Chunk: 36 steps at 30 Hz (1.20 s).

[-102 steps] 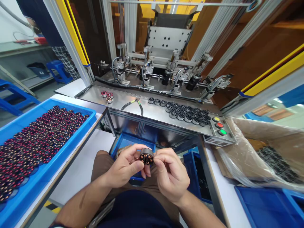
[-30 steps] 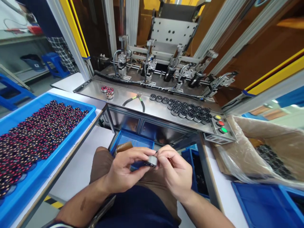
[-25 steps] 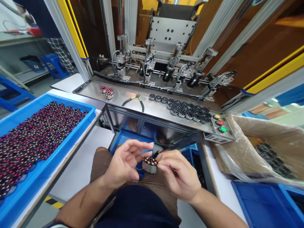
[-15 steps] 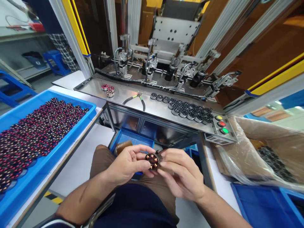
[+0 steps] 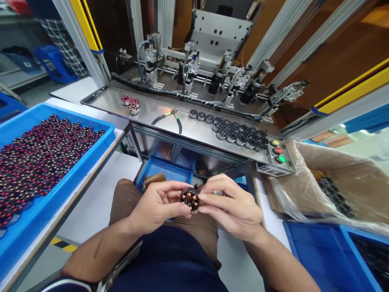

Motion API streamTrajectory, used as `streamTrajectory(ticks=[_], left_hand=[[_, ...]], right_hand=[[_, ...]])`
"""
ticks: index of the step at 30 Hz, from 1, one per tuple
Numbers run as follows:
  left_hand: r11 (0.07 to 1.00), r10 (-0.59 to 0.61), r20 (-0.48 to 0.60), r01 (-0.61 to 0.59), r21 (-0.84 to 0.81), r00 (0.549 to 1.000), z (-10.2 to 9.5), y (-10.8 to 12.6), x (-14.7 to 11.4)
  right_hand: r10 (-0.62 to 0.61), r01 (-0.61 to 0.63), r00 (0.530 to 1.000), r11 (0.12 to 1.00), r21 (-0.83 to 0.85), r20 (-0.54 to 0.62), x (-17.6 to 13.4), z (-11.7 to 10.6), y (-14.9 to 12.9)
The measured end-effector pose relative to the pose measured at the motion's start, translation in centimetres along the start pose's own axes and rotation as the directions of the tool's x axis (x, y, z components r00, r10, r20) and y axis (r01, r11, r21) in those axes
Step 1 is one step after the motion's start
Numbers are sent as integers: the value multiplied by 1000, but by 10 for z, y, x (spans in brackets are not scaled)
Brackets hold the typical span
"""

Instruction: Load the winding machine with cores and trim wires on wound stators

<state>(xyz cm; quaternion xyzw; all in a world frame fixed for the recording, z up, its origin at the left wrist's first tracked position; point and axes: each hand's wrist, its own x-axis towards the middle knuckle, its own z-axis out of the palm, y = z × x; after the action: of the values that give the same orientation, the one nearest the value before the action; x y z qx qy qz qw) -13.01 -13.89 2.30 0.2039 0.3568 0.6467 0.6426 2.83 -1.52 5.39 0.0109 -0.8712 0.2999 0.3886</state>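
A round black motor stator (image 5: 189,198) with copper windings is held above my lap. My left hand (image 5: 164,202) grips it from the left, thumb below and fingers along the top. On the other side my right hand (image 5: 231,205) has its fingertips closed at the stator's right edge; whether they pinch a wire there is too small to tell. Ahead on the metal ledge lie cutting pliers (image 5: 170,117) with black and green handles. A few red-wound stators (image 5: 132,106) sit left of them, and several bare black stator cores (image 5: 235,132) stand to the right.
At left is a blue tray (image 5: 106,136) full of wound stators. A winding machine (image 5: 194,73) spans the back. Its button box (image 5: 278,153) is at the right, beside a plastic-lined carton (image 5: 304,170) and a blue bin (image 5: 316,251).
The stator has tipped in my fingers, so more of its side wall shows. Both hands sit slightly further left and higher in view, and the whole scene has shifted a little as well.
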Motion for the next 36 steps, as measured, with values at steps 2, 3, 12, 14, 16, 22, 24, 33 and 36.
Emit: streamTrajectory(ticks=[2, 3, 12, 14, 16, 22, 24, 33, 36], left_hand=[[1000, 19, 8, -19, -7, 1000, -1, -1, 1], [999, 43, 15, -43, -2, 999, -1, -2, 1], [943, 314, 106, -297, -148, 944, -8, 3, 20], [993, 63, 293, -31, -112, 954, -11, 5, 27], [975, -189, 490, 222, -8, 851, -12, 4, 31], [994, 95, 231, -81, -70, 968, -4, 2, 19], [967, 250, 114, -242, -78, 962, -1, 4, 14], [973, -215, 443, 230, 19, 870, -13, 18, 30], [967, -253, 471, 241, 87, 845, -11, 18, 25]], right_hand=[[-4, 4, 1000, 1000, -24, -4, 0, 1, -2], [4, -4, 1000, 999, -45, -14, 0, 2, -4], [104, -107, 994, 986, -125, -28, 20, 5, -18], [49, -44, 998, 994, -105, 40, 26, 0, -18], [20, -11, 996, 994, -107, 84, 30, -5, -19], [136, -130, 990, 973, -193, 21, 36, -7, -21], [209, -209, 978, 962, -177, -15, 38, -5, -22], [141, -145, 985, 989, 30, 95, 45, -3, -20], [108, -108, 991, 994, -7, 80, 45, -6, -21]])
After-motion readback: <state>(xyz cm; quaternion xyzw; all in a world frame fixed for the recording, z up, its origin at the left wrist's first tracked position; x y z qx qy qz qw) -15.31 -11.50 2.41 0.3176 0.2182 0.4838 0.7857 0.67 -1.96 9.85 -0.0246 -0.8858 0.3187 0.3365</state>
